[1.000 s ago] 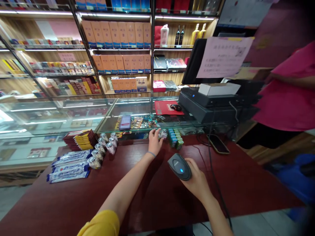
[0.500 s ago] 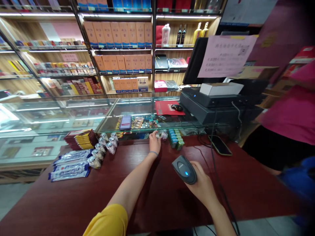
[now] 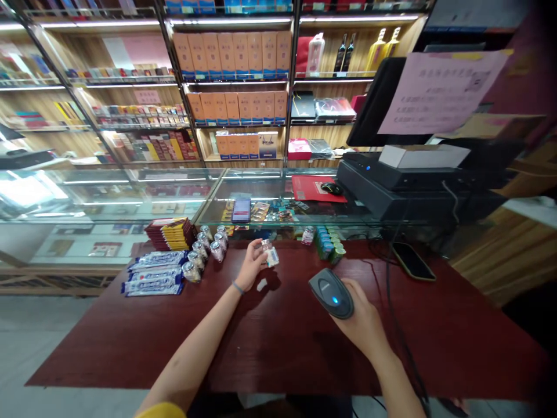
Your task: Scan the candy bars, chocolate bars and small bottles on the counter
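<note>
My left hand (image 3: 252, 266) grips a small clear jar (image 3: 270, 254) with a pale label, holding it tilted just above the dark red counter (image 3: 278, 342). In my right hand (image 3: 362, 313) is a black barcode scanner (image 3: 332, 294) with a lit blue light, its head pointing up and left toward the jar. A similar jar (image 3: 307, 235) stands beside a group of small green and blue containers (image 3: 329, 245). Left of my left hand, several silver-lidded jars (image 3: 199, 252) stand in two rows. Next to them lie blue and white packets (image 3: 154, 274) and a maroon and yellow stack (image 3: 172, 234).
A phone (image 3: 413, 261) and the scanner's cable (image 3: 389, 290) lie at the right. Behind the counter is a glass display case (image 3: 209, 200) with another phone (image 3: 241, 210), a mouse (image 3: 331, 188) and a monitor (image 3: 374, 104) at the back right. Stocked shelves line the wall.
My left hand has drawn a jar back and left from beside the other jar. The view has turned right, and the person in pink has mostly left it. My right hand still holds the scanner.
</note>
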`<state>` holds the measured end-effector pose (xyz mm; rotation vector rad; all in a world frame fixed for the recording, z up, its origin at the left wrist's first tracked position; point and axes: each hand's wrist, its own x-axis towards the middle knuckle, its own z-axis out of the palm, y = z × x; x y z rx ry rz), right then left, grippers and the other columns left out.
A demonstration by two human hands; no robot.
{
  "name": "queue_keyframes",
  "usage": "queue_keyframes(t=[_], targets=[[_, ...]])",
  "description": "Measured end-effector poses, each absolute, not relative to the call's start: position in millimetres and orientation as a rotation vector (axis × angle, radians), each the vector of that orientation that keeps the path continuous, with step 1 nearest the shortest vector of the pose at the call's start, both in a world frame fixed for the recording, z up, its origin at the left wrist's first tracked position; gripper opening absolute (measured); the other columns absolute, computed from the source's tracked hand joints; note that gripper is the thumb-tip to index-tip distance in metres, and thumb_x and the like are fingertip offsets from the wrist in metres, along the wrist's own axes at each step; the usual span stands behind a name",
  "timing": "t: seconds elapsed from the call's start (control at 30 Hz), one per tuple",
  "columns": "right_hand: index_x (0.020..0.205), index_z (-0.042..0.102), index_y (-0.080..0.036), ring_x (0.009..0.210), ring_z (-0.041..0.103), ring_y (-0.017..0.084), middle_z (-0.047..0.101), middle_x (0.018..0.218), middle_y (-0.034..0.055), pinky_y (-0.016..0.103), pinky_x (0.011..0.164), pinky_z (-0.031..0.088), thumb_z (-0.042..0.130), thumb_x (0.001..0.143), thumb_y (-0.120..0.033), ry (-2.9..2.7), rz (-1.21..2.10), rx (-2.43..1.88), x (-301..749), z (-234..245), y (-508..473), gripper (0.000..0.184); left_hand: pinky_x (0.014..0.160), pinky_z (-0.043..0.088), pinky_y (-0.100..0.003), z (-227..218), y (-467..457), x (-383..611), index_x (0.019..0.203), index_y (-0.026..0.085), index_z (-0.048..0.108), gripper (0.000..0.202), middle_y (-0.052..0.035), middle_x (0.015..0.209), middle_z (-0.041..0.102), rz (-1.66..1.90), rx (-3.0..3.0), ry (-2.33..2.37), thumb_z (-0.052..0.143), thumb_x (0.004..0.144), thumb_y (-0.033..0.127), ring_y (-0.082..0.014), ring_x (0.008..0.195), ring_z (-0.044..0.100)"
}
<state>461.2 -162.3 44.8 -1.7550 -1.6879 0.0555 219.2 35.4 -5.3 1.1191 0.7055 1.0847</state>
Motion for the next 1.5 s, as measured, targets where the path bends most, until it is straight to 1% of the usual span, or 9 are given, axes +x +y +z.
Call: queue_keyframes(t=[0.17,0.37,0.6,0.8,0.87,0.93,1.03,1.23,1.5], targets=[[0.116,0.050,-0.024,0.088,0.072,0.025,0.061,0.119,0.0094,0.030,0.064,0.056,0.058,0.078,-0.020,-1.849,0.098,-1.674,429.7,43.8,-147.0,0.039,0.082,0.058,-0.035,-3.4,20.7,155.8,0.141,0.029,0.046,0.062,-0.0113,0.135,0.060,1.075,1.123,0.784,0.070,0.084,0.037,-0.0242,0.110,0.066],[0.121,0.049,-0.021,0.092,0.071,0.027,0.060,0.122,0.0122,0.035,0.071,0.059,0.057,0.074,-0.016,-2.067,0.136,-1.491,384.3,42.7,-129.2,0.048,0.087,0.057,-0.036,-14.1,17.2,118.5,0.148,0.028,0.042,0.065,-0.0111,0.134,0.061,1.201,1.066,0.824,0.065,0.088,0.038,-0.0252,0.116,0.064],[0.111,0.050,-0.024,0.087,0.071,0.023,0.060,0.115,0.0083,0.032,0.069,0.056,0.056,0.076,-0.016,-2.102,0.272,-1.474,362.2,47.2,-124.0,0.036,0.091,0.055,-0.037,-17.5,21.5,116.3,0.148,0.027,0.043,0.065,-0.0132,0.135,0.061,1.237,1.087,0.874,0.066,0.088,0.034,-0.0269,0.122,0.060],[0.117,0.048,-0.022,0.091,0.071,0.025,0.059,0.119,0.0113,0.033,0.068,0.057,0.055,0.078,-0.017,-2.102,0.182,-1.467,365.8,41.7,-122.4,0.040,0.088,0.055,-0.033,-17.7,18.4,114.1,0.143,0.025,0.046,0.060,-0.0118,0.131,0.057,1.498,1.445,1.181,0.067,0.086,0.032,-0.0210,0.110,0.062],[0.118,0.048,-0.022,0.091,0.071,0.026,0.059,0.119,0.0118,0.034,0.068,0.057,0.055,0.078,-0.018,-2.104,0.176,-1.456,367.0,39.8,-121.6,0.040,0.091,0.054,-0.036,-16.0,17.0,109.6,0.136,0.023,0.051,0.053,-0.0122,0.130,0.054,1.607,1.635,1.364,0.067,0.086,0.030,-0.0228,0.114,0.058],[0.118,0.048,-0.021,0.091,0.071,0.025,0.059,0.118,0.0119,0.034,0.068,0.058,0.055,0.080,-0.018,-2.101,0.175,-1.450,367.3,38.4,-120.7,0.039,0.099,0.050,-0.041,-14.4,16.9,104.6,0.128,0.021,0.054,0.043,-0.0127,0.125,0.053,1.704,1.777,1.532,0.065,0.086,0.026,-0.0256,0.119,0.053],[0.117,0.048,-0.021,0.090,0.071,0.025,0.060,0.118,0.0122,0.033,0.067,0.058,0.055,0.080,-0.019,-2.099,0.167,-1.447,366.9,37.5,-119.8,0.038,0.106,0.043,-0.047,-14.7,19.6,100.0,0.121,0.019,0.053,0.036,-0.0124,0.117,0.053,1.710,1.908,1.671,0.061,0.086,0.019,-0.0273,0.119,0.050],[0.118,0.048,-0.021,0.090,0.072,0.026,0.061,0.118,0.0119,0.033,0.066,0.058,0.054,0.078,-0.018,-2.096,0.178,-1.452,365.5,37.5,-119.0,0.040,0.106,0.042,-0.049,-21.9,24.3,102.0,0.125,0.018,0.048,0.040,-0.0142,0.120,0.049,1.558,2.001,1.701,0.052,0.087,0.009,-0.0274,0.118,0.048],[0.116,0.049,-0.022,0.089,0.071,0.026,0.060,0.118,0.0104,0.034,0.067,0.057,0.055,0.078,-0.017,-2.095,0.231,-1.469,364.6,34.1,-117.2,0.038,0.108,0.040,-0.052,-24.8,24.9,103.8,0.130,0.015,0.045,0.045,-0.0166,0.123,0.047,1.565,2.019,1.690,0.050,0.086,0.007,-0.0286,0.120,0.046]])
